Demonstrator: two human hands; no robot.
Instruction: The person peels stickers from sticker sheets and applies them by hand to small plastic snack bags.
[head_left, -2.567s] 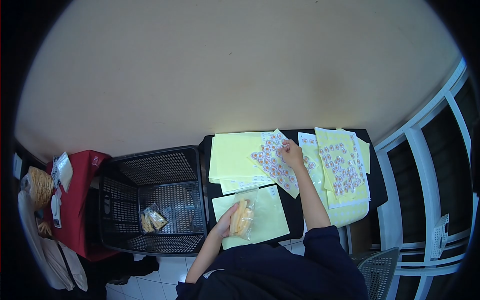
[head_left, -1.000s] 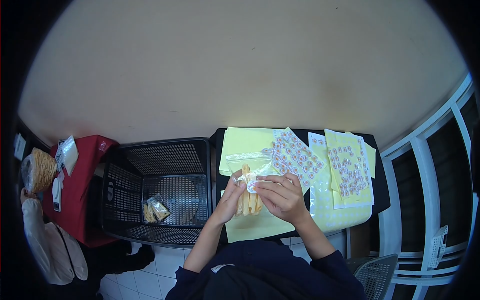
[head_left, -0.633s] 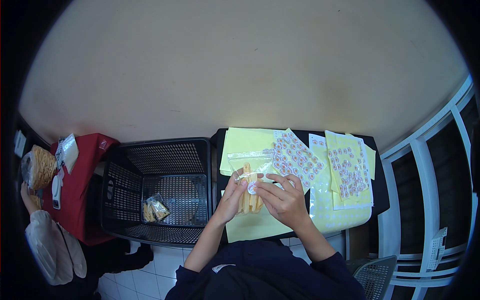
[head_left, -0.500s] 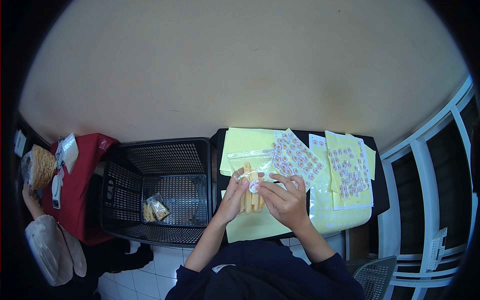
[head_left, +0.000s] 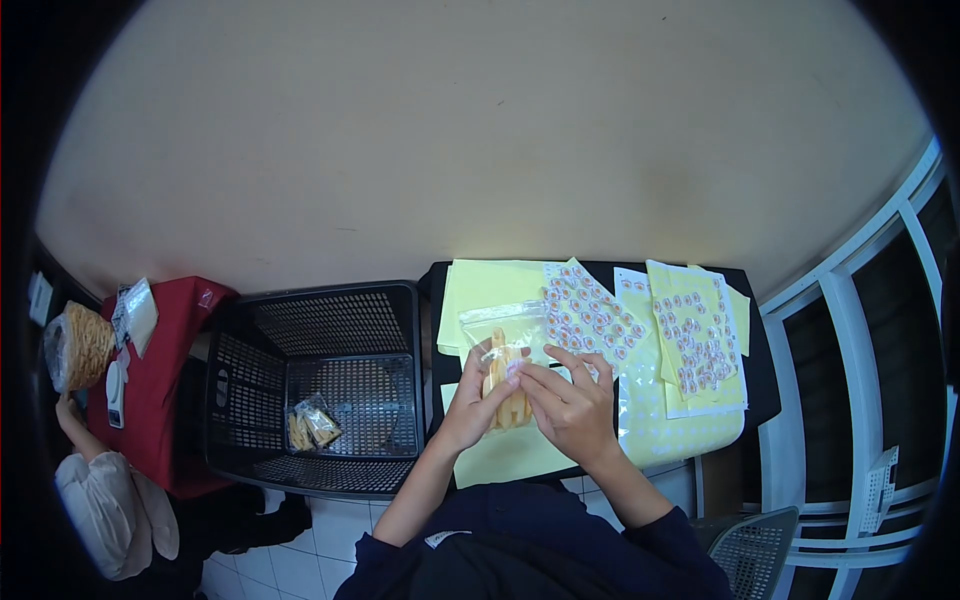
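Observation:
My left hand [head_left: 468, 408] is closed around the left side of a clear zip bag [head_left: 509, 412] of pale yellow snack sticks, its thumb lying on the front. My right hand [head_left: 576, 408] has thumb and index finger pinched at a small round sticker [head_left: 514, 369] on the bag's front; its other fingers are bent and raised. Fingertips cover most of the sticker. The bag is held upright over yellow backing sheets [head_left: 482, 277]. Beyond the right hand, a sheet of round stickers [head_left: 590, 312] lies on the black-covered table.
Another sticker sheet [head_left: 697, 345] lies at the table's right. To the left stands a black plastic crate [head_left: 312, 488] with filled bags [head_left: 314, 424] inside. Farther left, a red-covered table [head_left: 150, 420] bears a large bag of snacks [head_left: 82, 345], touched by another person's hand [head_left: 72, 412].
My right fingertips and left thumb have come closer together over the sticker, covering more of it. The bag stays in nearly the same place. The view has shifted slightly.

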